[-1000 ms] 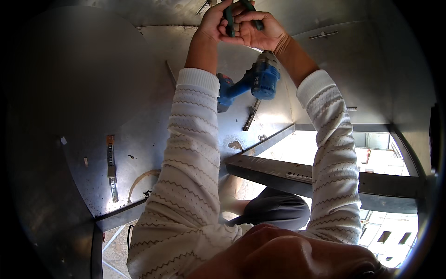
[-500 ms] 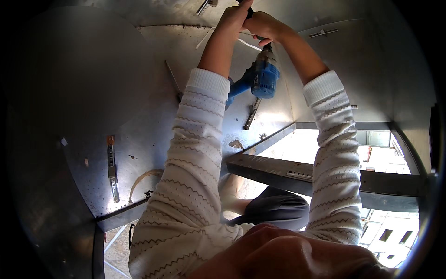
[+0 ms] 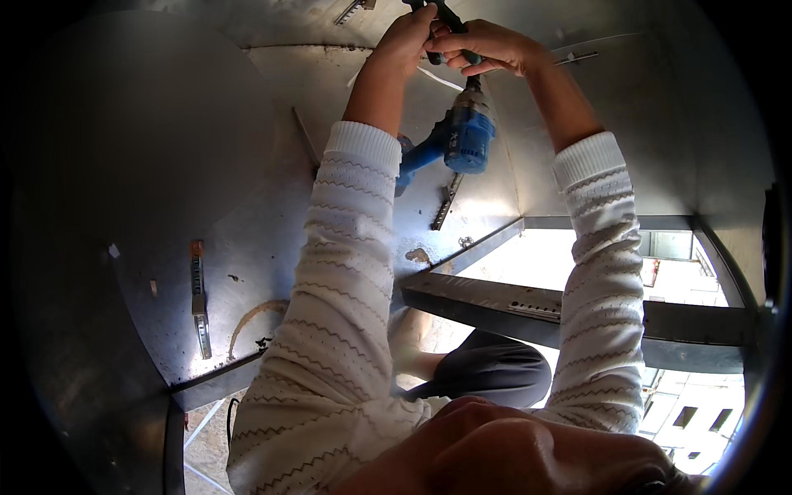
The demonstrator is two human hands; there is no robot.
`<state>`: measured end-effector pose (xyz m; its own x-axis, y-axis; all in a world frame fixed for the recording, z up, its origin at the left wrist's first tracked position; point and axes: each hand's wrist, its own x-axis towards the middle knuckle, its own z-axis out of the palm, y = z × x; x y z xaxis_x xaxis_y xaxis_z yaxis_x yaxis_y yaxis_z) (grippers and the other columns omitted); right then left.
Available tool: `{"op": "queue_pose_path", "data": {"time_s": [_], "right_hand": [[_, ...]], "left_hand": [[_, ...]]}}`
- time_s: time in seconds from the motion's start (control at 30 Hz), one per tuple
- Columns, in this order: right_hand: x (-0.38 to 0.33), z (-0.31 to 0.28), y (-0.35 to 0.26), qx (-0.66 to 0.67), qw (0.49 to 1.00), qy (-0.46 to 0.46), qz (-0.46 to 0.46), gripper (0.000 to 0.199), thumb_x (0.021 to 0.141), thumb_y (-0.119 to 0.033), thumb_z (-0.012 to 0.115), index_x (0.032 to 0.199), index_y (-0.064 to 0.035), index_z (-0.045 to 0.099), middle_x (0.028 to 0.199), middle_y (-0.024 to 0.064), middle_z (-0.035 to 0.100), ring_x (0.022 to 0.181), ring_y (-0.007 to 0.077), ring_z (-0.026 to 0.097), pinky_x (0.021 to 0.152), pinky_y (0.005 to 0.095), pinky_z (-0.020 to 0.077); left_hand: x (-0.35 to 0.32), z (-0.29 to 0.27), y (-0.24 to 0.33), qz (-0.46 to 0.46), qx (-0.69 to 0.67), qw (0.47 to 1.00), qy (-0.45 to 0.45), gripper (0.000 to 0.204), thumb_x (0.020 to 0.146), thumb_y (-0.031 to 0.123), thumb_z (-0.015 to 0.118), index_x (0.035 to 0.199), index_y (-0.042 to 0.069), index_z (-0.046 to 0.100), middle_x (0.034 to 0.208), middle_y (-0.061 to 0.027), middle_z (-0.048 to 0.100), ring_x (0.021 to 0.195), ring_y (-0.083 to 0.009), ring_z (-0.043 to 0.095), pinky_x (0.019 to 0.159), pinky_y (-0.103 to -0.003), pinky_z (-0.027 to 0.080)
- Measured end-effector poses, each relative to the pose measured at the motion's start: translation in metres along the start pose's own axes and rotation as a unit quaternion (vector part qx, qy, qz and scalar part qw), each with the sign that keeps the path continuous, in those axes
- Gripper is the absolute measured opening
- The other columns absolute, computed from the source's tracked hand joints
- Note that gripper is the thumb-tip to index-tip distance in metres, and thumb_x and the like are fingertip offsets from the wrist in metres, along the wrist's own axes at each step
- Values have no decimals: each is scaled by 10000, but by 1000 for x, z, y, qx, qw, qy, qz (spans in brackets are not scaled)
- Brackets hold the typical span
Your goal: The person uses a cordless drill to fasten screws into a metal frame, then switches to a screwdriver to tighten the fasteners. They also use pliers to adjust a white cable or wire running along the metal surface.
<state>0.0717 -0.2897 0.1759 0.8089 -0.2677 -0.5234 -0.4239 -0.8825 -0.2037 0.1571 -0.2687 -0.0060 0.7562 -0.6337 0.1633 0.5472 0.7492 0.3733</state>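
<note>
Both arms reach up to the top of the view. A pair of pliers with dark handles sits between my hands; its jaws are out of clear sight. My left hand is closed around one side of it, the thumb pointing up. From the right, my right hand has its fingers curled about the handles. Just beneath the hands is a blue cordless impact wrench, its dark bit end toward my hands and its grip partly behind my left forearm. Neither hand touches its body.
Sheet-metal walls surround me. A dark metal beam crosses in front, with a slotted strip on it. Slotted metal brackets lie on the panel at left, another bracket below the wrench. A bright opening is at lower right.
My right hand has shifted right and its fingers have loosened, so more of the pliers' handles shows. My left hand has moved slightly left. The impact wrench has barely moved.
</note>
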Motion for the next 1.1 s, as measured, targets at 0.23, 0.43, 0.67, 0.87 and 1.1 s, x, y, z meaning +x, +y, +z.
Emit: {"op": "queue_pose_path", "data": {"time_s": [0.23,0.43,0.67,0.87,1.1], "right_hand": [[42,1,31,526,773,-321,-153,426,1022,-307,619,1285,28,600,1278,181,667,1231,312,657,1105,482,513],[55,13,44,542,757,-329,-157,348,1033,-183,566,1305,35,572,1338,188,633,1255,339,635,1124,479,498],[55,8,38,522,773,-319,-167,397,1040,-156,547,1387,33,517,1370,206,612,1303,327,597,1178,570,415],[57,13,44,560,742,-331,-161,389,1050,-162,537,1378,45,515,1296,201,634,1269,324,597,1193,582,391],[38,24,22,418,895,-141,-70,397,1030,-267,607,1302,21,581,1208,158,673,1143,261,668,1065,476,547]], "left_hand": [[2,-29,27,-76,-75,979,-176,338,1079,395,487,910,140,630,814,30,655,776,-99,665,681,-252,573],[-23,-11,31,-64,-38,996,-54,424,1079,477,473,1139,118,691,1012,-1,734,907,-139,707,803,-303,607],[0,-27,35,22,241,970,20,588,1089,519,394,1197,21,687,1086,-94,740,985,-219,701,877,-383,561],[-7,-11,34,43,443,883,146,681,1077,552,366,1156,-47,680,1006,-196,726,951,-297,695,818,-410,529],[-1,-20,32,47,425,895,126,779,1046,660,356,1095,-31,713,889,-155,726,856,-272,695,761,-420,529]]}}
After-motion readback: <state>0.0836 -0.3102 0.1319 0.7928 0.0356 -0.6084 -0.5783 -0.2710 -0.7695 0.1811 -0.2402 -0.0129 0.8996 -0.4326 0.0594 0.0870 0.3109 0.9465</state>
